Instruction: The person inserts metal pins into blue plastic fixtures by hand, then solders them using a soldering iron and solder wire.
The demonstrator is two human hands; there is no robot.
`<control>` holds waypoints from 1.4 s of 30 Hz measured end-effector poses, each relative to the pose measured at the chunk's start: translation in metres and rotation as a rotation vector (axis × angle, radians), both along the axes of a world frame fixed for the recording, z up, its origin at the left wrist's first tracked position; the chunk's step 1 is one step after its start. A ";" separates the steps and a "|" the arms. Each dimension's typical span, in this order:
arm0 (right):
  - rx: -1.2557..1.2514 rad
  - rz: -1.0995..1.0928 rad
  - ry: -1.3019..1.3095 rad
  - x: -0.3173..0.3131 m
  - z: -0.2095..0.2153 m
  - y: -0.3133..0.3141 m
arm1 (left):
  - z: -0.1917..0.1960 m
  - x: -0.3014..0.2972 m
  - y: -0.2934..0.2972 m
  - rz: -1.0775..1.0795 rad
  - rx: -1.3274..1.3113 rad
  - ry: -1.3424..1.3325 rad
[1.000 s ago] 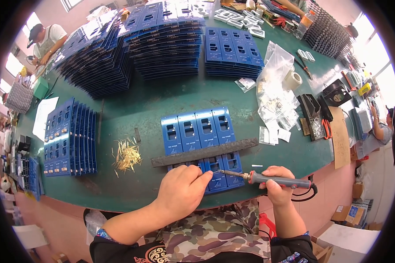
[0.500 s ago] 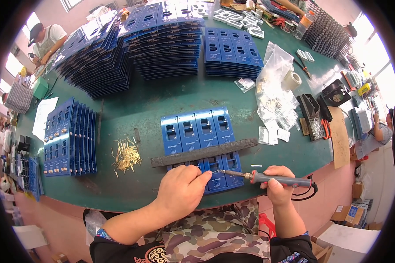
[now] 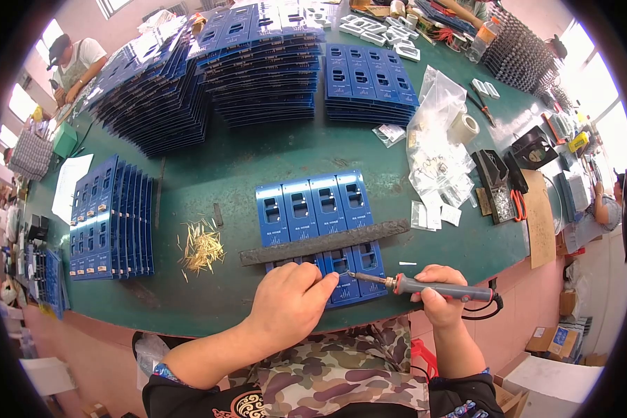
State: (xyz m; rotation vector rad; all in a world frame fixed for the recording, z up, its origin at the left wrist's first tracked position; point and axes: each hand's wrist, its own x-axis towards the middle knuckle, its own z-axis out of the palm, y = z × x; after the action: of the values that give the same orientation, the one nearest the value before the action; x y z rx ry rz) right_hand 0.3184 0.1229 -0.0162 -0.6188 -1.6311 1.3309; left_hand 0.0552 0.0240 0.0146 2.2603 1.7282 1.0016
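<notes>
Work on the flat blue board [image 3: 310,212] looks partway through. It lies on the tabletop [image 3: 209,167] in front of the person, a dark bar [image 3: 327,242] across its middle. The right hand [image 3: 440,296] is wrapped around the handle of a soldering iron [image 3: 447,288], whose tip is at the lower row of cut-outs, just beside the fingertips of the left hand. The left hand [image 3: 290,303] is curled over the board's near edge; whether it pinches something small there, I cannot tell.

How many joints on this board are done is too small to make out, and the left hand hides part of the lower row. A loose pile of thin gold-coloured pins [image 3: 202,247] lies to the left, so some parts seem unused. Beyond it, a row of upright boards [image 3: 94,230] bears small pale parts, perhaps a finished batch. Tall stacks of boards [image 3: 265,70] and a lower stack [image 3: 369,76] stand at the back; whether those are finished or waiting is unclear.
</notes>
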 end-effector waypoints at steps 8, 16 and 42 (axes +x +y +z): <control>0.022 0.006 -0.005 -0.002 0.001 0.001 | 0.000 0.000 0.000 0.003 0.013 0.013; -0.230 -0.034 0.209 0.009 -0.013 -0.003 | 0.000 -0.001 -0.003 0.007 0.016 -0.023; 0.064 0.133 0.064 -0.033 0.015 -0.010 | 0.007 -0.038 -0.024 0.077 0.064 -0.128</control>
State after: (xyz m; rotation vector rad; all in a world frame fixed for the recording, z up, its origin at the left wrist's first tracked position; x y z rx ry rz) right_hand 0.2852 0.1132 -0.0013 -0.4320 -1.6798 1.3737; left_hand 0.0174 -0.0003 0.0213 2.1286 1.7657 1.2057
